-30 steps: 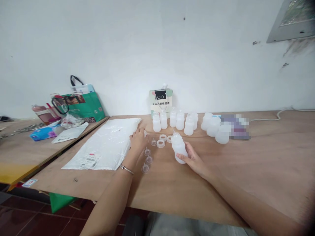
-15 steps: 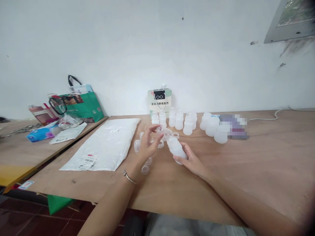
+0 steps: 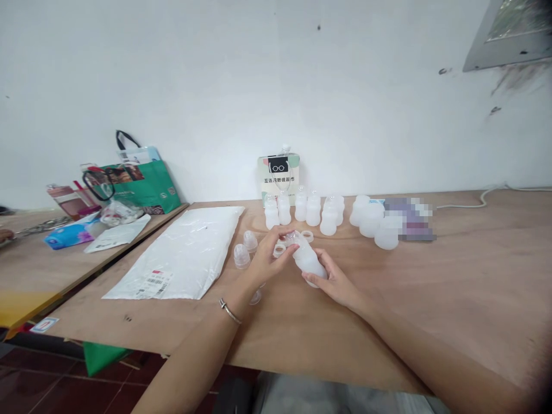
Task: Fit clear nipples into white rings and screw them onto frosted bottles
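Observation:
A frosted white baby bottle (image 3: 311, 265) lies tilted in my right hand (image 3: 332, 280), its top pointing up and left. My right fingers and thumb wrap round its lower part. At the bottle's upper end, my left hand (image 3: 271, 260) pinches a clear domed cap (image 3: 293, 236) against the top. Whether the cap is fully seated cannot be made out. Near my left hand lie translucent rings (image 3: 307, 236) and more clear domed caps (image 3: 242, 256). Part of these loose pieces is hidden behind my left hand and wrist.
Several capped white bottles (image 3: 313, 208) stand at the back, and bottles without visible caps (image 3: 386, 232) stand to the right. A white mailing bag (image 3: 181, 247) lies left. A paper bag (image 3: 278, 181) leans on the wall; a green bag (image 3: 157, 187) sits on the left table.
My left hand has moved slightly right and down, bringing the clear cap from above the loose pieces onto the bottle's top. My right hand keeps its hold on the bottle.

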Action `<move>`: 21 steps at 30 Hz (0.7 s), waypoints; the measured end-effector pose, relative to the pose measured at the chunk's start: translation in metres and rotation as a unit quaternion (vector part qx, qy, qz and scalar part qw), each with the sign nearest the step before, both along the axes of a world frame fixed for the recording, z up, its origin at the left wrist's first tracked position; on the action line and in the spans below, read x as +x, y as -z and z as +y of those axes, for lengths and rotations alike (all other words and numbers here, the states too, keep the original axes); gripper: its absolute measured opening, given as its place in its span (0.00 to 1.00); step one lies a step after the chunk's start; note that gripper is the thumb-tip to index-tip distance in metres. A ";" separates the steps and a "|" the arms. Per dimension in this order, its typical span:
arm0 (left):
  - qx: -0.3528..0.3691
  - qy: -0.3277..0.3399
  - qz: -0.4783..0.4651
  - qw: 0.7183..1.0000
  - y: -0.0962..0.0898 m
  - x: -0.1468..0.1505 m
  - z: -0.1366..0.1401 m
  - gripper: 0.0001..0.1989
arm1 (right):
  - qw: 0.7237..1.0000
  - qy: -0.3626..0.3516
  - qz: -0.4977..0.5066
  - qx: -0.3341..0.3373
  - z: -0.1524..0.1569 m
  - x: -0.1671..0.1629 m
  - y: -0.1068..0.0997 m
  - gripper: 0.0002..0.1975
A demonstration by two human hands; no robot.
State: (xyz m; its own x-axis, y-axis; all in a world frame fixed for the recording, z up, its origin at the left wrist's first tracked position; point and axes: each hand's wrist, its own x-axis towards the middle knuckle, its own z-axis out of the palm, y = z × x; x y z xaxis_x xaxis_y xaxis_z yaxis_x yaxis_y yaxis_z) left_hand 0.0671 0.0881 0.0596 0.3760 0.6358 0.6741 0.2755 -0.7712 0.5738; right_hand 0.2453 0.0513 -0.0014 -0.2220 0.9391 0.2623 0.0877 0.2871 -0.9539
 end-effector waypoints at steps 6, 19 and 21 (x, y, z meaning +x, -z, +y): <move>0.005 0.010 -0.030 0.999 0.003 0.003 0.004 0.13 | 1.000 0.002 -0.003 -0.021 0.001 -0.001 -0.002 0.28; -0.026 0.015 -0.022 0.999 0.008 0.005 0.004 0.16 | 1.000 0.016 -0.006 0.010 0.000 -0.001 0.000 0.27; -0.011 0.020 -0.008 1.000 0.005 0.007 0.004 0.15 | 0.999 0.025 -0.011 0.018 0.001 -0.001 0.002 0.27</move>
State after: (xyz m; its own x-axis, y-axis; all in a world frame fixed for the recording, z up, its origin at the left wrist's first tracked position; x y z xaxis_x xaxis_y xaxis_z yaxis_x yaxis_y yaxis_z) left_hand 0.0742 0.0923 0.0543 0.3905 0.6356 0.6659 0.2357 -0.7683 0.5951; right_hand 0.2447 0.0526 -0.0034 -0.1807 0.9393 0.2918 0.1239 0.3160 -0.9406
